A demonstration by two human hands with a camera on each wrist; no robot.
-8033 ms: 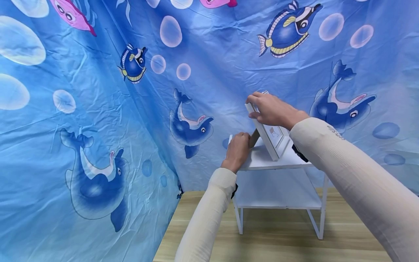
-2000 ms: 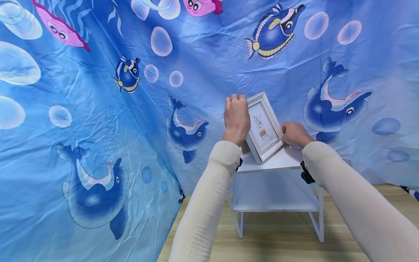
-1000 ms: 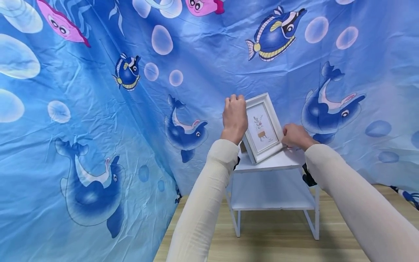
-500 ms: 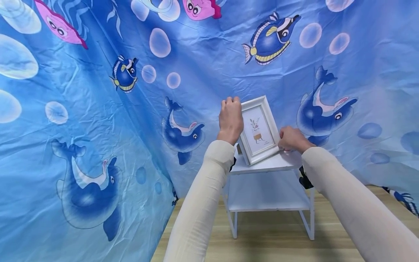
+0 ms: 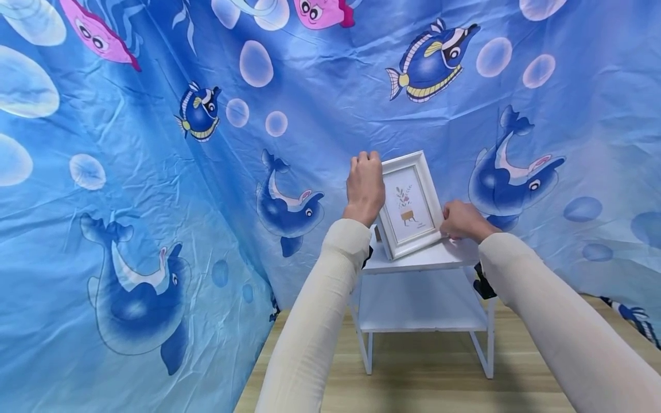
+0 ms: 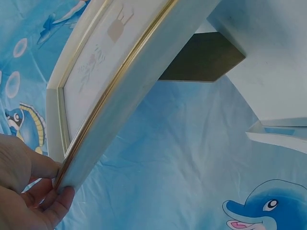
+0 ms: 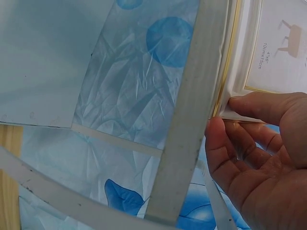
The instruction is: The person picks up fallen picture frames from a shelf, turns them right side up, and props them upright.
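Note:
A white picture frame (image 5: 409,203) with a small plant print stands upright on the top of a white two-tier shelf (image 5: 428,259), leaning back on its dark stand (image 6: 201,58). My left hand (image 5: 364,186) grips the frame's upper left corner (image 6: 60,165), fingers curled round the edge. My right hand (image 5: 461,219) pinches the frame's lower right corner (image 7: 235,108) where it meets the shelf top. The frame's face (image 7: 276,45) is turned toward me.
A blue sheet printed with dolphins, fish and bubbles (image 5: 206,172) hangs close behind and to the left of the shelf. The shelf's lower tier (image 5: 420,301) is bare. The shelf stands on a wooden floor (image 5: 423,390).
Eight seconds ago the frame stood edge-on with my right hand on top; now it faces me, left hand at the top corner, right at the bottom. In the last second almost nothing moved.

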